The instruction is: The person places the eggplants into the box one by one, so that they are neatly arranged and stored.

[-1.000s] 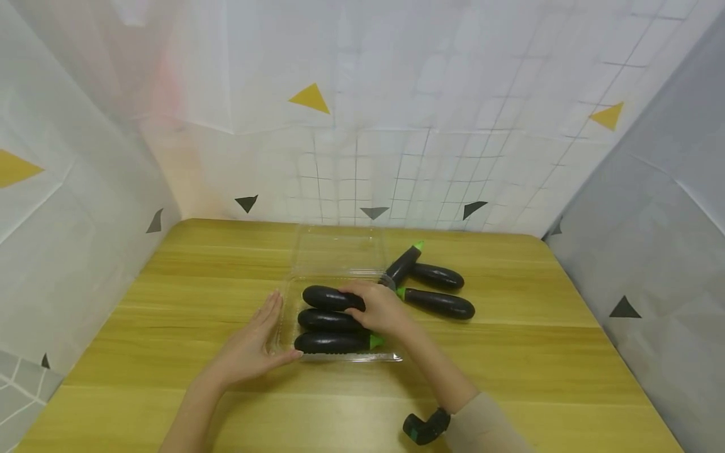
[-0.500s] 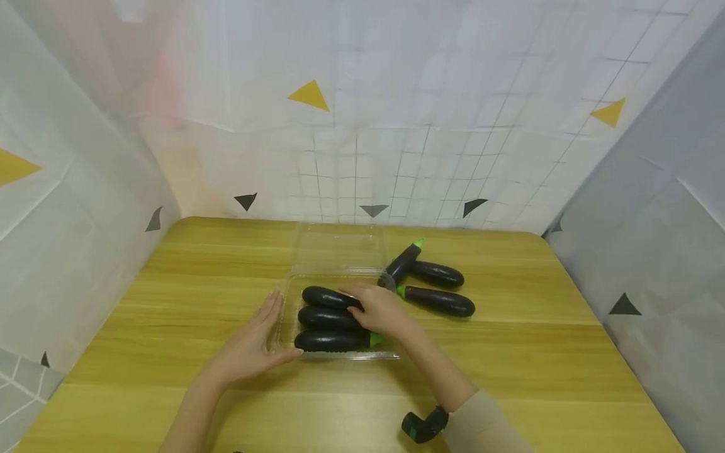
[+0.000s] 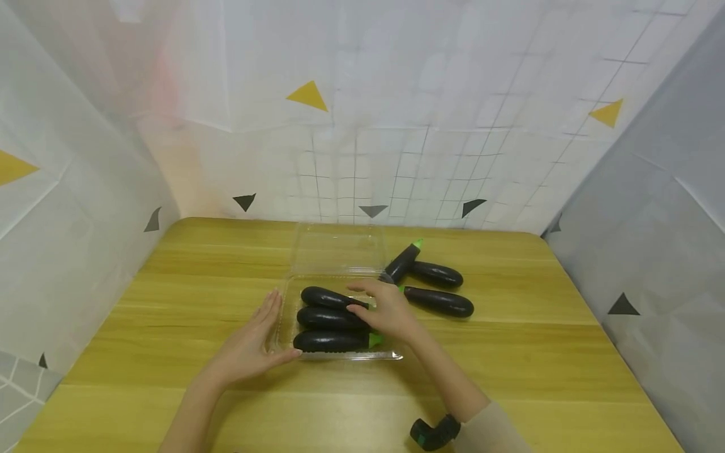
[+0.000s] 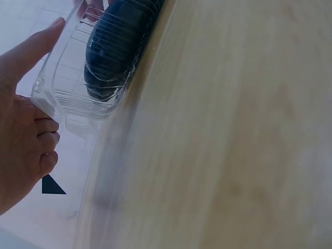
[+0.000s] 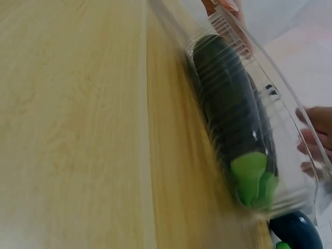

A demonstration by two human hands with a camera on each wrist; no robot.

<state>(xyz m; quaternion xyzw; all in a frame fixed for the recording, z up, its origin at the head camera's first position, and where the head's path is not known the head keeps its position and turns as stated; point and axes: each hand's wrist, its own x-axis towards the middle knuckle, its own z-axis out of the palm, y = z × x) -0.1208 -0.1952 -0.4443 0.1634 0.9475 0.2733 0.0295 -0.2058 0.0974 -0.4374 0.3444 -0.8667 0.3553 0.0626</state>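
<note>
Three dark eggplants with green stems lie side by side in a clear plastic clamshell box (image 3: 351, 357): a back one (image 3: 325, 297), a middle one (image 3: 325, 318) and a front one (image 3: 331, 341). My right hand (image 3: 387, 309) is over the box's right part, thumb and fingers spread apart near the back eggplant's stem end, holding nothing. At the box's left side my left hand (image 3: 249, 346) rests with straight fingers along the wall and its thumb at the front corner. In the right wrist view, the front eggplant (image 5: 228, 104) shows through the ribbed wall.
The box's clear lid (image 3: 340, 246) lies folded back behind it. Several more eggplants lie on the wooden table to the right, one (image 3: 438, 302) nearest the box. White sheets with triangles surround the table. A black device (image 3: 435, 433) is by the right sleeve.
My right hand has loosened from the back eggplant and shifted slightly right, uncovering its stem end. The left hand and the box stay in place.
</note>
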